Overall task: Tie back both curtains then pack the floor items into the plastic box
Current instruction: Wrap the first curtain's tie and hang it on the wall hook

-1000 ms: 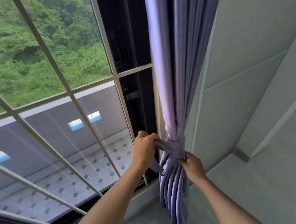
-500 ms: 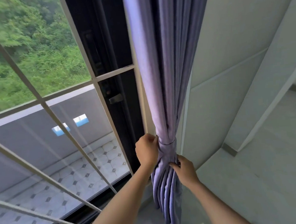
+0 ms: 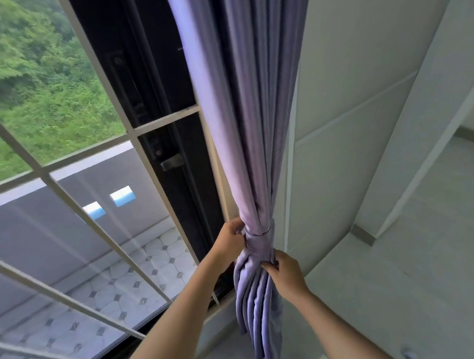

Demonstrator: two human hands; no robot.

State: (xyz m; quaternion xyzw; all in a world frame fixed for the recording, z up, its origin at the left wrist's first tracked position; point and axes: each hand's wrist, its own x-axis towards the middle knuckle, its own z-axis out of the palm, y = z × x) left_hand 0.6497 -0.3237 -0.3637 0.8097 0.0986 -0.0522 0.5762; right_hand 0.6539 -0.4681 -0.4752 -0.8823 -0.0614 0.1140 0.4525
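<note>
Large barred window (image 3: 55, 173) across the left, green slope and a tiled balcony floor beyond the glass; dark window frame (image 3: 164, 128) with a small latch just left of the fabric

Pale wall (image 3: 368, 108) to the right, light floor (image 3: 427, 276) below it

Lilac curtain (image 3: 241, 121) hanging between dark frame and wall, gathered into one bunch, pleats fanning out again under the waist and ending just above the floor

Tieback band (image 3: 260, 239) of the same lilac cloth wrapped round the curtain's narrowest part, low in the middle of the view

Left hand (image 3: 229, 242) at the band's left edge, fingers curled and gripping the band there

Right hand (image 3: 287, 274) just under the band on the right side, fingertips pinching the pleats below it
</note>
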